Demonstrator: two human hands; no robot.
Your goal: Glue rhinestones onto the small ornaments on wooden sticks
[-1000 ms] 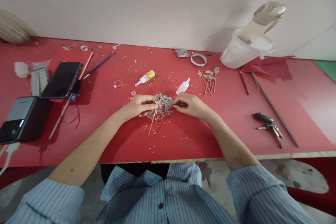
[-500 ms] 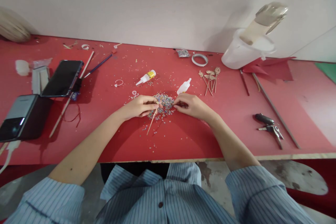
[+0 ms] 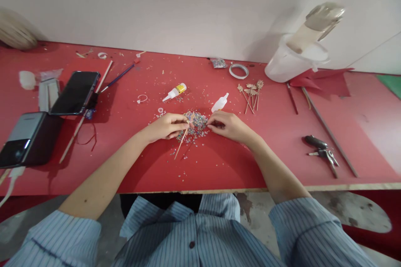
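Observation:
Between the thumb and fingers of my left hand is a thin wooden stick, its lower end slanting down toward me. The stick's upper end, over the stones, looks decorated, but my fingers partly cover it. A spread pile of small glittery stones lies on the red table between both hands. At the pile's right edge my right hand is closed in a pinch; whatever its fingertips hold is too small to make out. Just beyond that hand lies a white bottle. A glue bottle with a yellow label lies behind the pile.
Several sticks with carved wooden tops, a tape roll and a bag of stones lie farther back. Keys and a long rod are right, near a white bucket. Leftward are a phone and a power bank.
Both hands keep almost the same place and grip. The stick's lower end has shifted very slightly.

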